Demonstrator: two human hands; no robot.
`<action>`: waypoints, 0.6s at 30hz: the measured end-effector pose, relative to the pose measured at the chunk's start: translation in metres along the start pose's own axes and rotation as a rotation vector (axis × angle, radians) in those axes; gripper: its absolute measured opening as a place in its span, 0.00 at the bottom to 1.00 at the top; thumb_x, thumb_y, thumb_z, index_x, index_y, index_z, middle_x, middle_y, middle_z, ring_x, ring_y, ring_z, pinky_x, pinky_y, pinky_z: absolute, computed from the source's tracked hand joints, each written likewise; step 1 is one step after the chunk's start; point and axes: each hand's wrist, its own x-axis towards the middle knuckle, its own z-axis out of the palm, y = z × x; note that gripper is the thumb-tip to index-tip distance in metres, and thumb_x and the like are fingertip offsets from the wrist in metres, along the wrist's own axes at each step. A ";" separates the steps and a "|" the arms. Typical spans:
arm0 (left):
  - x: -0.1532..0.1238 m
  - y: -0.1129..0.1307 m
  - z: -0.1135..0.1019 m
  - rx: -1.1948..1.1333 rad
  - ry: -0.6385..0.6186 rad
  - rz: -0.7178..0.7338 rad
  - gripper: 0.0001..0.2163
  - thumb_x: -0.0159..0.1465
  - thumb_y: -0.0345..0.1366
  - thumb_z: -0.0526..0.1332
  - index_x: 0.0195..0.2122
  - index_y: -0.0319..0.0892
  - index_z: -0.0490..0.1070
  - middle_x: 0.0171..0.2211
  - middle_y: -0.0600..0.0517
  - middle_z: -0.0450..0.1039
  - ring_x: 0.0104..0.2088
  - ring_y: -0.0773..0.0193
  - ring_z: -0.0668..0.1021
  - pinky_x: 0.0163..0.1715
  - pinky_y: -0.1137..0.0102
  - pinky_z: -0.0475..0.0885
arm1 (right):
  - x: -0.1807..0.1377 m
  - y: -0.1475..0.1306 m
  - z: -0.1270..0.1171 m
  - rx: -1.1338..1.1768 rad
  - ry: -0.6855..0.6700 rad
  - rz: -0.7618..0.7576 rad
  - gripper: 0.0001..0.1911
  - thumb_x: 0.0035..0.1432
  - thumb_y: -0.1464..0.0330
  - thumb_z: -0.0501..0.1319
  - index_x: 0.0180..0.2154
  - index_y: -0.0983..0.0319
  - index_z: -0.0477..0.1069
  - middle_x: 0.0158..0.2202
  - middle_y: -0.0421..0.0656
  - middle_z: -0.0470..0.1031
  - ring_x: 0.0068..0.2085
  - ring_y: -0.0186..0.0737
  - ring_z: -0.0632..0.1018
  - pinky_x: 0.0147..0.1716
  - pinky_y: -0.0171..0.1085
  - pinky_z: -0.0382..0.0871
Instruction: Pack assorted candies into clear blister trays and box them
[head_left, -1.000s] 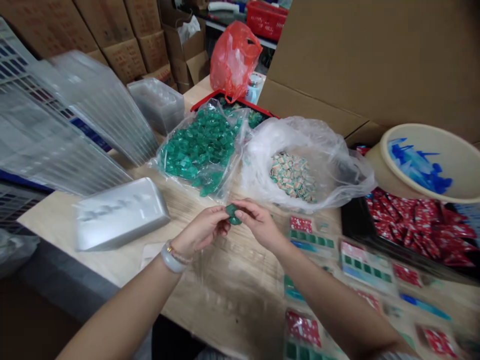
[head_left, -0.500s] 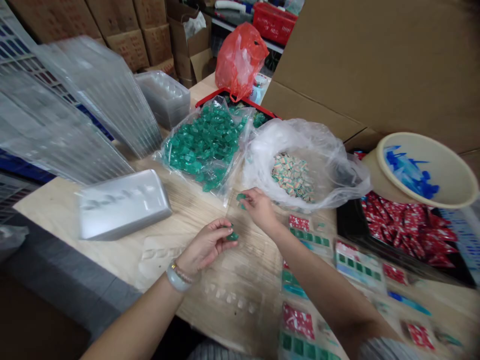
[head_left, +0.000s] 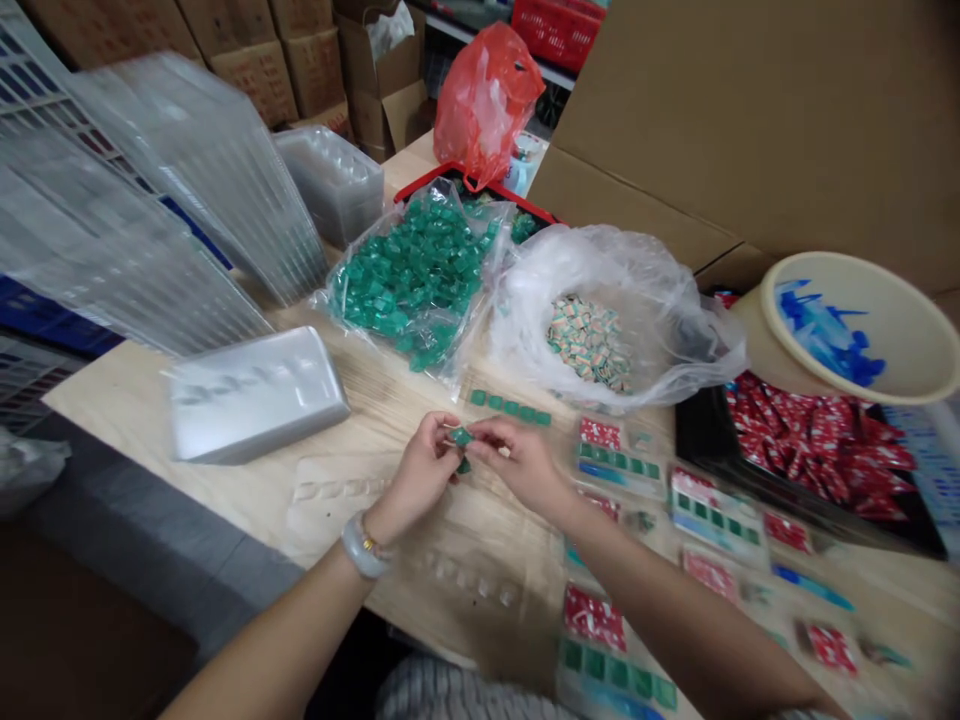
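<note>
Beyond our grip, the worktop (head_left: 375,390) carries an open bag of green sweets (head_left: 409,275) and, right of it, a bag of striped sweets (head_left: 589,340), mouths spread for easy reach. Just past the grip a row of green pieces (head_left: 510,407) lies lined up. Our left hand (head_left: 420,470) and right hand (head_left: 525,465) meet, each grip pinched shut on one green sweet (head_left: 460,436), held between them off the worktop.
</note>
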 end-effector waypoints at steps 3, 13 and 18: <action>-0.005 -0.002 0.007 0.232 -0.028 0.140 0.10 0.53 0.29 0.56 0.37 0.42 0.65 0.29 0.54 0.69 0.28 0.68 0.71 0.27 0.73 0.67 | -0.018 -0.006 0.002 0.026 -0.003 0.082 0.06 0.51 0.71 0.57 0.33 0.63 0.70 0.29 0.42 0.73 0.29 0.34 0.73 0.28 0.33 0.66; -0.021 -0.008 0.026 0.265 -0.044 0.136 0.09 0.50 0.27 0.54 0.34 0.39 0.68 0.27 0.54 0.68 0.25 0.70 0.70 0.24 0.75 0.65 | -0.048 -0.018 -0.005 -0.021 -0.001 0.268 0.10 0.47 0.74 0.53 0.28 0.65 0.72 0.22 0.41 0.72 0.24 0.32 0.70 0.26 0.31 0.63; -0.036 -0.009 0.029 0.056 -0.114 -0.059 0.10 0.50 0.34 0.58 0.33 0.36 0.67 0.23 0.56 0.65 0.18 0.74 0.65 0.16 0.77 0.59 | -0.069 -0.012 0.004 0.383 0.044 0.473 0.11 0.49 0.67 0.54 0.29 0.66 0.71 0.18 0.39 0.69 0.21 0.31 0.69 0.22 0.31 0.63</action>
